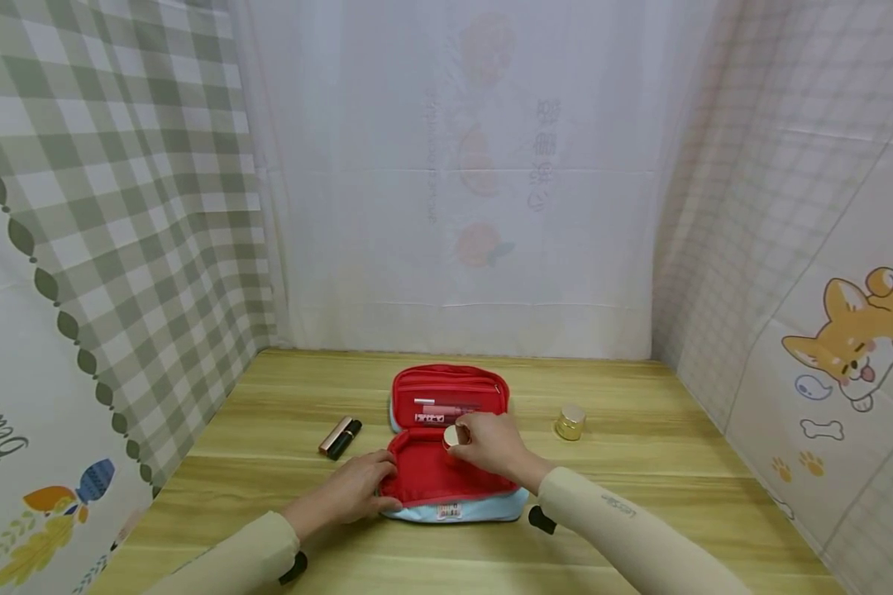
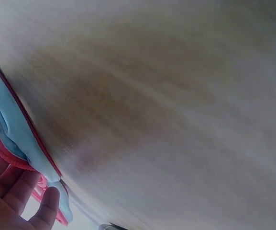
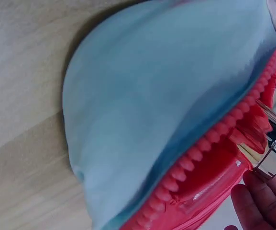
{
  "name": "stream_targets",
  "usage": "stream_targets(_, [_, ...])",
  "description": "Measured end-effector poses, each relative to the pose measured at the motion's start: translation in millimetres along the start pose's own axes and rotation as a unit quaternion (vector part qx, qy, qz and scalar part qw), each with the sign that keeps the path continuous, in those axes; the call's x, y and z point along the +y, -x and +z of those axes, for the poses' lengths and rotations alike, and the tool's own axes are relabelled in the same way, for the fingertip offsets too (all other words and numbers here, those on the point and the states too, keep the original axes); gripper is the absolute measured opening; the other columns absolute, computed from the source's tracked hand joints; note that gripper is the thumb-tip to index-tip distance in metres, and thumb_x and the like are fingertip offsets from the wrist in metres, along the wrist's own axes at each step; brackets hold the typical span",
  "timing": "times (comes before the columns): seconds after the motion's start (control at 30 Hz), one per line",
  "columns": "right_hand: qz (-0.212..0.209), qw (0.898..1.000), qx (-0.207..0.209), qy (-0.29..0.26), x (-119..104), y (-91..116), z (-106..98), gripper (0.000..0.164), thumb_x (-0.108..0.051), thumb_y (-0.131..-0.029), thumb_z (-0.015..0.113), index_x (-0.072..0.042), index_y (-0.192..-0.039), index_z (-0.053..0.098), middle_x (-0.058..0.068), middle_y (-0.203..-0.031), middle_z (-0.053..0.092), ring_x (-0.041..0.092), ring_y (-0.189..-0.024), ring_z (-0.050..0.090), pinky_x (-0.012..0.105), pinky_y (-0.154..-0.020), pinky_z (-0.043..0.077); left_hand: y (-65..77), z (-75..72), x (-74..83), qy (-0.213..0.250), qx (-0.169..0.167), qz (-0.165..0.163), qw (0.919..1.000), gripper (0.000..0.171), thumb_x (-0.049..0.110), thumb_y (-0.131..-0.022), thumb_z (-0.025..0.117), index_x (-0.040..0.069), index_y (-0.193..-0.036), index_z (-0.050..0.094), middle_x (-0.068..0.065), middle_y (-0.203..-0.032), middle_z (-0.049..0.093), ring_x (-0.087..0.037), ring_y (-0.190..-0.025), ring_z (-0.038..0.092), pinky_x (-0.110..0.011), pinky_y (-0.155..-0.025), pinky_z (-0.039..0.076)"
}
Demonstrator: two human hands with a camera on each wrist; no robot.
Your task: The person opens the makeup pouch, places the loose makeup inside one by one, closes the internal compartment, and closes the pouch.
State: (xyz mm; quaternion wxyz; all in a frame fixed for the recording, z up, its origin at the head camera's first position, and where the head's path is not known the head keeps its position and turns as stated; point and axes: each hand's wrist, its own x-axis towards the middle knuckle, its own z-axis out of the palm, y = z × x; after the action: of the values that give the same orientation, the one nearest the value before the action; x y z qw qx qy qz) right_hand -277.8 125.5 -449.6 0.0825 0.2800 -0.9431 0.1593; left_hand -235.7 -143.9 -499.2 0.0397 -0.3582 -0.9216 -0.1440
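A zippered pouch (image 1: 454,475), light blue outside and red inside, lies unzipped with its lid folded back. My right hand (image 1: 491,442) pinches a small round jar (image 1: 451,439) with a pale top, over the back part of the opening. In the right wrist view the jar (image 3: 274,155) looks shiny, cut off by the frame's edge and partly hidden by fingers. At the pouch's left edge, my left hand (image 1: 357,487) grips the rim between thumb and fingers. A clear pocket in the lid holds a pink tube (image 1: 442,410).
Another gold jar (image 1: 570,423) stands on the wooden table (image 1: 640,479) to the right of the pouch. Left of it lie a black tube (image 1: 345,439) and a rose-gold tube (image 1: 332,433), side by side. Cloth curtains (image 1: 454,248) enclose the back and sides.
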Motion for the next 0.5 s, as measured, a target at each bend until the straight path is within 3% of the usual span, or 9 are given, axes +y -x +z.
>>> stream_targets(0.17, [0.009, 1.0, -0.003, 0.0, 1.1, 1.2, 7.0, 0.041, -0.035, -0.079, 0.081, -0.021, -0.062, 0.047, -0.012, -0.053, 0.041, 0.005, -0.054, 0.042, 0.031, -0.054, 0.031, -0.2, 0.5, 0.7, 0.003, -0.005, -0.003, 1.0, 0.041, 0.04, -0.084, 0.078, 0.005, -0.103, 0.07, -0.006, -0.114, 0.061, -0.02, -0.101, 0.06, -0.037, -0.088, 0.051])
stream_targets(0.5, [-0.012, 0.999, 0.018, 0.031, 4.8, 5.0, 18.0, 0.042, -0.033, -0.077, 0.085, -0.021, -0.064, 0.047, -0.012, -0.058, 0.041, 0.007, -0.059, 0.045, 0.035, -0.058, 0.031, 0.9, -2.7, 2.4, 0.004, 0.001, 0.004, 1.0, 0.041, 0.041, -0.085, 0.077, 0.005, -0.102, 0.07, -0.006, -0.113, 0.061, -0.021, -0.101, 0.06, -0.038, -0.087, 0.051])
